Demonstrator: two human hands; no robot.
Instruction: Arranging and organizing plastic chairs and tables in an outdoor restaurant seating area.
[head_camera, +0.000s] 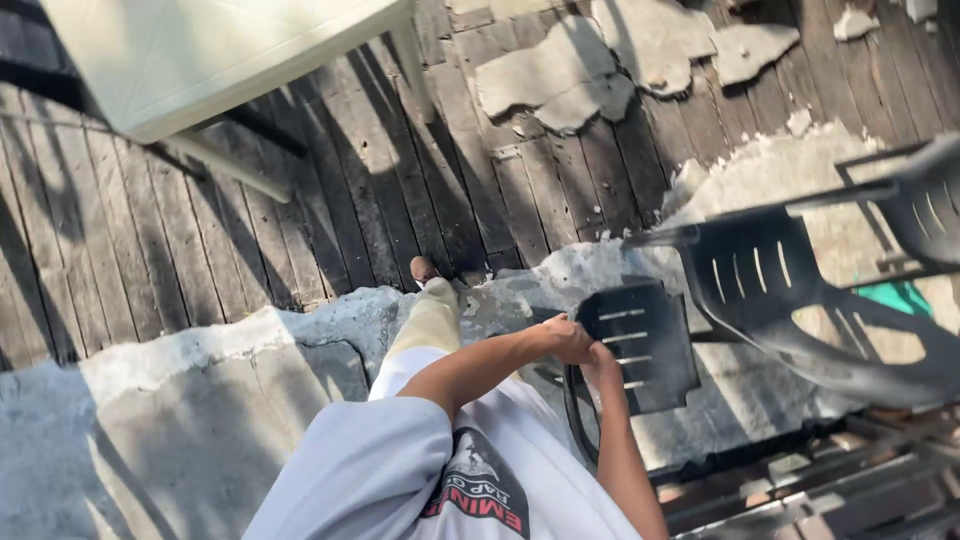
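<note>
A pale plastic table (210, 55) fills the upper left; grey stone slabs (560, 75) lie on weathered planks (150, 250) at upper centre.

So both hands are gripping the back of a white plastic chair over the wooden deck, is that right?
Not quite: the chair is black, not white. The head view shows the left hand and right hand on its slotted back, above the wooden deck. The white thing is the table further off.

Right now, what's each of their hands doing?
Left hand: closed on the top edge of the dark plastic chair.
Right hand: gripping the same chair's backrest edge; its fingers are partly hidden.
</note>
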